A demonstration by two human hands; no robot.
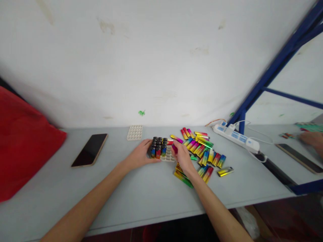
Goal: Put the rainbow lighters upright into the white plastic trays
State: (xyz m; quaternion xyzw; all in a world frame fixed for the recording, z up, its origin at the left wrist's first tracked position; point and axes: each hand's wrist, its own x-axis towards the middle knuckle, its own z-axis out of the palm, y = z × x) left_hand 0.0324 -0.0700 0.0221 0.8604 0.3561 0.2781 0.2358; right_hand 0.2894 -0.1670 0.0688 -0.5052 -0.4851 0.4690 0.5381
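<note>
My left hand (140, 155) grips the left side of a pale tray (168, 157) with round pockets. Several shiny cylinders with black tops (158, 148) stand upright in its left part. At the tray's right side my right hand (182, 155) is closed on a magenta cylinder (174, 148), partly hidden by the fingers. A red cylinder (170, 143) shows just behind it, over the tray. Right of the tray lies a loose pile of multicoloured metallic cylinders (199, 148), some of them under or beside my right wrist.
A second pocketed tray (134, 132) lies near the wall. A phone (90, 150) and a red bag (22, 144) are at the left. To the right are a white power strip (236, 137), blue frame bars (267, 80), another phone (300, 158) and another person's hand (313, 139).
</note>
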